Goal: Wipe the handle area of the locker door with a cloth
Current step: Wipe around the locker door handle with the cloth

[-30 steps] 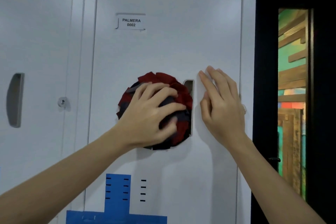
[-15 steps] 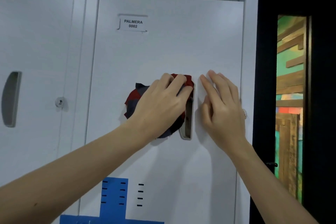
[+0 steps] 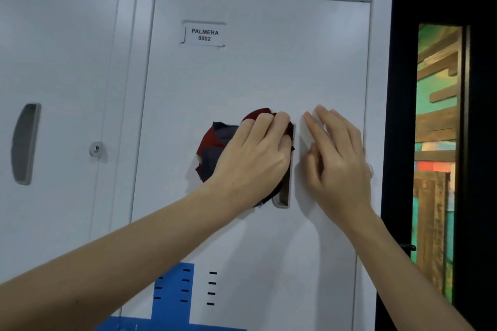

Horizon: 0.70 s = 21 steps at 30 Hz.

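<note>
**Cloth bunching up against the handle**

Since a second ago, the left hand (image 3: 252, 158) is pressing the cloth (image 3: 215, 142) further right and higher on the door (image 3: 269, 62), so that the fingers (image 3: 281, 119) are now reaching the top of the handle (image 3: 285, 193); earlier the cloth was spreading wide and round under the palm, and now it is showing as a smaller bunch. Half a second ago the pose was already close to this one.

The left hand is lying flat over the cloth, fingers together and bent slightly, pinning it against the door rather than closing round it. Red and dark blue patches are sticking out to the left of the hand and above the knuckles, and a dark edge is hanging below the wrist beside the handle's lower end. The upper part of the handle is lying hidden behind the hand and cloth; only its lower part is showing, a narrow upright recess.

The right hand (image 3: 338, 166) is resting open on the door just right of the handle, fingers pointing up and left, holding nothing. Its fingertips are lying close to those of the left hand, with a slim gap between them.

A label (image 3: 204, 35) reading PALMERA 0002 is sitting above on the door. Blue marking (image 3: 172, 293) is showing at the bottom. A second handle (image 3: 25, 142) and a lock (image 3: 96, 148) are showing on the neighbouring door to the left.
</note>
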Motion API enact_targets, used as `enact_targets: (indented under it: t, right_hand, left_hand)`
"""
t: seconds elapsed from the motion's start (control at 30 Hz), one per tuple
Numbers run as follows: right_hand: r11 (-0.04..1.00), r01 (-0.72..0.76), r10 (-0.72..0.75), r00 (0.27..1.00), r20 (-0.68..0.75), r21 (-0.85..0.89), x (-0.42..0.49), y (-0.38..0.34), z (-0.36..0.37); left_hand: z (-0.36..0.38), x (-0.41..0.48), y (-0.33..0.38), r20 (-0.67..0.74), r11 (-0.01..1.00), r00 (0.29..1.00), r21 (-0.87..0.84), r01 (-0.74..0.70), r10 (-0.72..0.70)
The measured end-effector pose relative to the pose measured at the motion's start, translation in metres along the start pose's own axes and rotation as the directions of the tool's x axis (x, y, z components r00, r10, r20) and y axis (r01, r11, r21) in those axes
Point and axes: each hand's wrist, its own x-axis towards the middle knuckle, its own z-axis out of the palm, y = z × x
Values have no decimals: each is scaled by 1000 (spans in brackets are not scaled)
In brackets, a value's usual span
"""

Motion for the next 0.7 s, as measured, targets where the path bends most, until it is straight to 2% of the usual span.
enact_targets:
  t: [0.17,0.33,0.53,0.7]
  right_hand:
    - [1000,-7,6,1000,17,4,-1,-1,-1]
    - [1000,-4,4,1000,1,9,-1,0,0]
    - [1000,1,-1,1000,8,13,-1,1,-1]
    - [1000,-8,8,1000,-2,22,-1,-1,-1]
  left_hand:
    - [-6,-8,-4,47,999,998,-27,-35,36]
    - [-2,3,-3,6,1000,1000,-24,18,-18]
    - [-6,-22,1,67,998,998,-62,9,-5]
    - [4,1,1,-14,996,996,-29,88,-88]
